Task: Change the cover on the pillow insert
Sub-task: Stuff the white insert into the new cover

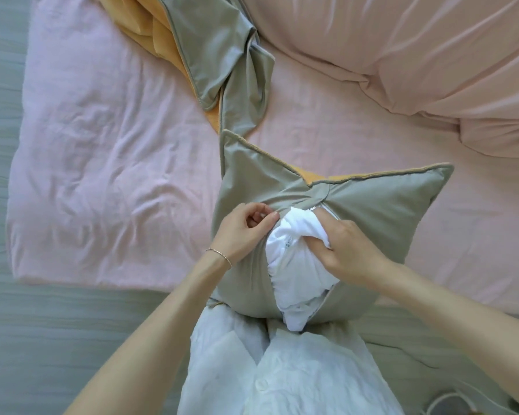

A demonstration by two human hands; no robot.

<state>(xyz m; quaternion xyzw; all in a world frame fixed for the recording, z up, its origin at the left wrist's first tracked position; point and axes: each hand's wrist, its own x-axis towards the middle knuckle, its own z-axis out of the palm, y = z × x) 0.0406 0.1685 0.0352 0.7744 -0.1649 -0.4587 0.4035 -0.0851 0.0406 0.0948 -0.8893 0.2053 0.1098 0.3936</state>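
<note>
A sage-green pillow cover [381, 217] with an orange back lies at the near edge of the bed, against my legs. Its zip opening gapes, and the white pillow insert [294, 265] bulges out of it. My left hand [246, 232] pinches the cover's edge at the left side of the opening. My right hand [345, 247] grips a bunch of the white insert, fingers curled into the fabric. A second green-and-orange cover [222, 55] lies crumpled and empty farther back on the bed.
The bed has a pink sheet [108, 139]. A peach duvet [417, 49] is heaped at the back right. Grey floor [42, 339] runs along the left and near side. My white trousers [282, 369] fill the bottom middle.
</note>
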